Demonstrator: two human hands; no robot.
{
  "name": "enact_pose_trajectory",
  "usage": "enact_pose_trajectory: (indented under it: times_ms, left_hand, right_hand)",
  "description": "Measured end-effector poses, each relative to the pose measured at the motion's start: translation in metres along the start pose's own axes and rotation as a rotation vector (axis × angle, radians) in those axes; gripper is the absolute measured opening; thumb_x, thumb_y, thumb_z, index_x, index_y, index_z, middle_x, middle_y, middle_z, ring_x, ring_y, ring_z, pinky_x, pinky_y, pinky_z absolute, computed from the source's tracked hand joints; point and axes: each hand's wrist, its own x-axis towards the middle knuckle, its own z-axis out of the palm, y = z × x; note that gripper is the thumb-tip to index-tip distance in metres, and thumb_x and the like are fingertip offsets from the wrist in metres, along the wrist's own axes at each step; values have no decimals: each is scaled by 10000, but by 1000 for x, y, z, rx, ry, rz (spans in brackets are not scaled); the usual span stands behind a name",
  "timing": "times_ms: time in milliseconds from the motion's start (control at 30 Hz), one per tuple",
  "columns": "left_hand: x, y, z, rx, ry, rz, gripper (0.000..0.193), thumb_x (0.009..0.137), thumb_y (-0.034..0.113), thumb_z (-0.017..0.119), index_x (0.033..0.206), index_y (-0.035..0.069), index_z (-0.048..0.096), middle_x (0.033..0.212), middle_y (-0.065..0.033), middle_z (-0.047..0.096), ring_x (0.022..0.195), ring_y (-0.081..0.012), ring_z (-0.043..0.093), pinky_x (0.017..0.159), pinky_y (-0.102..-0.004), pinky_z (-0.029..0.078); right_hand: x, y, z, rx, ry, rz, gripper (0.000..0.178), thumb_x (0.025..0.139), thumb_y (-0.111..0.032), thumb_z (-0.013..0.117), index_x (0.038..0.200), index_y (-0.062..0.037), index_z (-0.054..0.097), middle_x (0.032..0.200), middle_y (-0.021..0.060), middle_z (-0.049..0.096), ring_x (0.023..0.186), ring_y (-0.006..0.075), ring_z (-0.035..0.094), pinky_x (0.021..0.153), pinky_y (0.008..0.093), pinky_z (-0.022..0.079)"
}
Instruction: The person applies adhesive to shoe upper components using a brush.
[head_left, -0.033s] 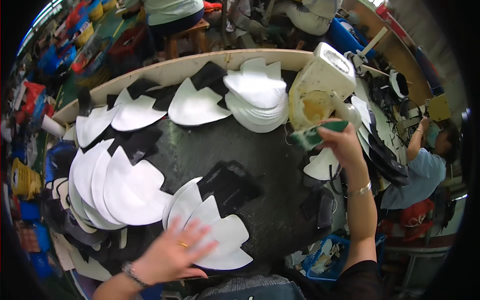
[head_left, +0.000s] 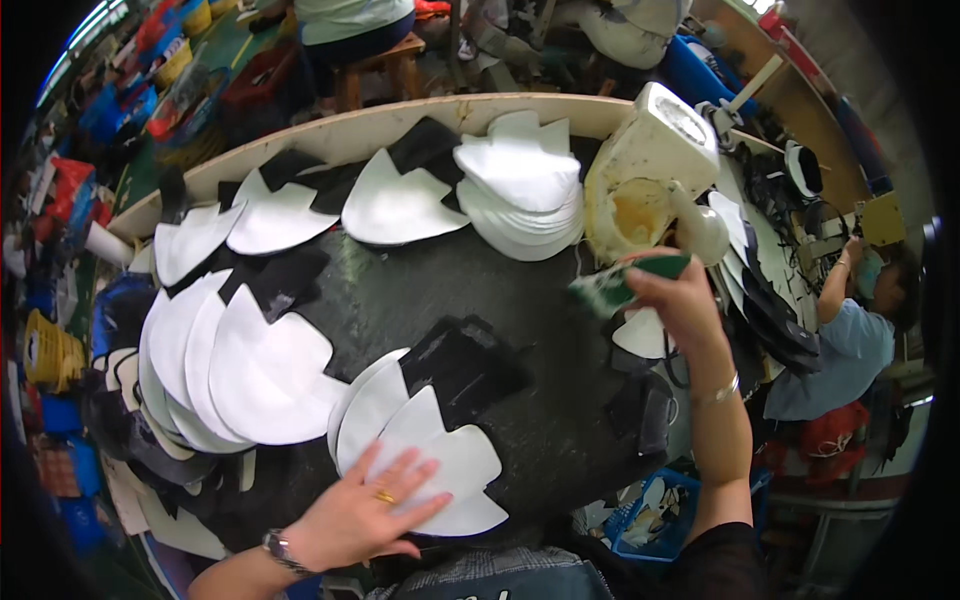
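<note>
My left hand (head_left: 372, 512) lies palm down, fingers outstretched, on the lower part of a white notched piece (head_left: 462, 462) shaped like a shoe upper part. That piece is the front one of a small overlapping fan at the table's near edge. Over the right side of the table, my right hand (head_left: 680, 300) grips a green brush (head_left: 605, 290) with pale bristles at its left end. Just behind the brush stands a cut-open cream plastic jug (head_left: 668, 122) with yellowish, glue-like residue around its opening. A white piece (head_left: 642, 334) lies partly hidden below my right hand.
More white pieces fan out at the left (head_left: 262, 375), and a stack of them (head_left: 520, 190) stands at the back by the raised wooden rim (head_left: 340, 128). Dark pieces lie among them. A blue basket of scraps (head_left: 655, 515) is at the lower right. A co-worker (head_left: 830, 345) sits at the right.
My left hand has moved slightly right and come to rest on the white piece. The brush in my right hand has shifted slightly left and down, away from the jug.
</note>
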Motion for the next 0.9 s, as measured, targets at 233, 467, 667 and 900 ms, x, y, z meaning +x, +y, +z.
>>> enact_pose_trajectory:
  times_ms: [233, 467, 667, 900]
  left_hand:
    - [-3, 5, 33, 183, 166, -15, 272, 872, 181, 599, 1124, 159, 700, 1300, -82, 593, 1311, -287, 516, 1094, -566, 387]
    - [-4, 12, 33, 219, 109, -31, 330, 879, 159, 593, 1195, 168, 690, 1322, -117, 583, 1299, -353, 530, 1106, -617, 356]
    - [-7, 8, 32, 197, 98, -57, 350, 873, 163, 593, 1210, 173, 688, 1313, -126, 587, 1278, -362, 544, 1099, -617, 363]
    - [1, 8, 31, 219, 142, -14, 326, 876, 217, 584, 1172, 127, 687, 1258, -149, 619, 1283, -362, 540, 1081, -629, 364]
  right_hand:
    - [-83, 29, 103, -387, -568, -640, 323, 750, 85, 715, 1057, -14, 705, 947, 138, 732, 808, 284, 730, 709, 337, 590]
    - [-141, 64, 62, -353, -837, -595, 519, 655, 127, 607, 1141, -33, 694, 1035, 130, 717, 917, 294, 723, 774, 375, 612]
    - [-125, 31, 71, -239, -740, -441, 247, 814, 56, 711, 1055, -2, 712, 955, 168, 739, 826, 272, 742, 701, 344, 605]
    - [-103, 48, 147, -531, -399, -928, 397, 742, 75, 658, 1131, 62, 579, 921, 183, 656, 775, 317, 685, 623, 366, 579]
